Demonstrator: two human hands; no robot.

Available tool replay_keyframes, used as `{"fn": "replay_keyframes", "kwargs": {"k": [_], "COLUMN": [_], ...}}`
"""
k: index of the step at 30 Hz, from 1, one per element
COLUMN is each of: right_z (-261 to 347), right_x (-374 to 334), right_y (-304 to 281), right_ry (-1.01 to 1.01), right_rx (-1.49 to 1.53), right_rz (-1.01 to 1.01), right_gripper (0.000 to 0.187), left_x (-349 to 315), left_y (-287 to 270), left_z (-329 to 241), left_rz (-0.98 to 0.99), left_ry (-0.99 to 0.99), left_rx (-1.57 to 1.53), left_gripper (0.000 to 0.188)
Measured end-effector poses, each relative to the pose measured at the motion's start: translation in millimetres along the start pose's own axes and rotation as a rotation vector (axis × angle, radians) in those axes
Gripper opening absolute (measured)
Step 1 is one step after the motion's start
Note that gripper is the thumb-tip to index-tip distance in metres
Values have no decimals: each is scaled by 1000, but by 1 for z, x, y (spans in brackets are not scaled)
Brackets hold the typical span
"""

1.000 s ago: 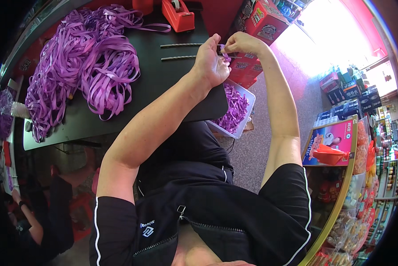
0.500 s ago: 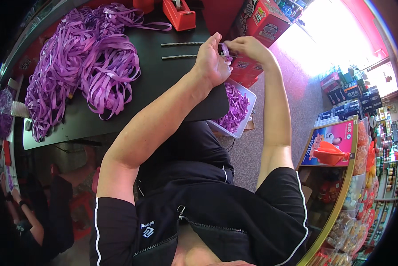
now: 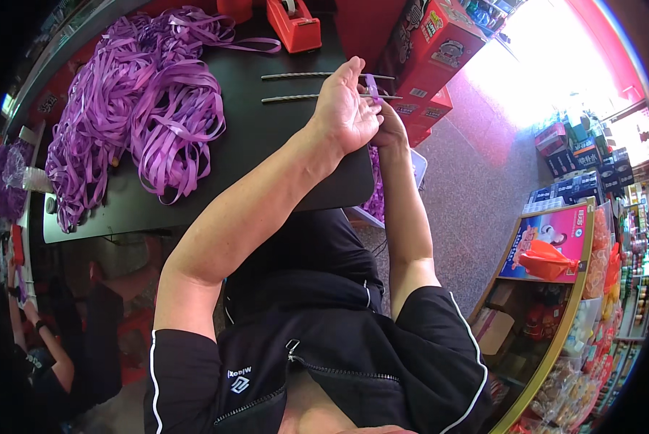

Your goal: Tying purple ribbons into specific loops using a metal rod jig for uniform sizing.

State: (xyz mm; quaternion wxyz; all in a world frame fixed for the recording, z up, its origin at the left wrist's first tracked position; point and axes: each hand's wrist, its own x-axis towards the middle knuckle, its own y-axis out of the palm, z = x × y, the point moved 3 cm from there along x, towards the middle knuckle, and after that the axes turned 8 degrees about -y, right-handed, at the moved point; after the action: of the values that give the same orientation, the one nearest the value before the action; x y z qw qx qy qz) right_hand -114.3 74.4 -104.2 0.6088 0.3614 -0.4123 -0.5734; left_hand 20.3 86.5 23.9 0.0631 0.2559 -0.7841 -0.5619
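Observation:
Two thin twisted metal rods (image 3: 288,99) lie side by side across the dark table, their ends jutting past its right edge. A short purple ribbon (image 3: 372,85) is looped around them near those ends. My left hand (image 3: 342,112) is beside the loop, palm to the right, thumb raised, its other fingers curled against the ribbon. Just below the rods my right hand (image 3: 391,129) has bent fingers closed at the ribbon's lower part; the left fingers partly hide them. On the table's left lies a big tangled heap of purple ribbon (image 3: 180,134).
An orange tape dispenser (image 3: 295,29) stands at the table's (image 3: 248,152) far edge. Below its right corner is a white bin (image 3: 418,170) holding purple ribbon pieces. Red cartons (image 3: 440,50) are stacked beyond. A display case (image 3: 548,249) stands at right; another person's hand (image 3: 29,312) shows far left.
My right hand has moved down and left, from right of the rods to below them beside my left hand. The ribbon loop now stands more plainly around the rods.

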Motion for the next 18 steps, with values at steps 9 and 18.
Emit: {"fn": "replay_keyframes", "kwargs": {"k": [9, 18], "right_z": [4, 35], "right_x": [-2, -8], "right_y": [-6, 23], "right_ry": [83, 151], "right_rx": [101, -344], "right_rz": [-8, -95], "right_gripper": [24, 21], "left_x": [3, 0], "left_y": [-2, 1], "left_z": [-1, 1], "left_rz": [42, 27], "left_ry": [-6, -26], "left_rx": [-8, -36], "left_gripper": [68, 67]}}
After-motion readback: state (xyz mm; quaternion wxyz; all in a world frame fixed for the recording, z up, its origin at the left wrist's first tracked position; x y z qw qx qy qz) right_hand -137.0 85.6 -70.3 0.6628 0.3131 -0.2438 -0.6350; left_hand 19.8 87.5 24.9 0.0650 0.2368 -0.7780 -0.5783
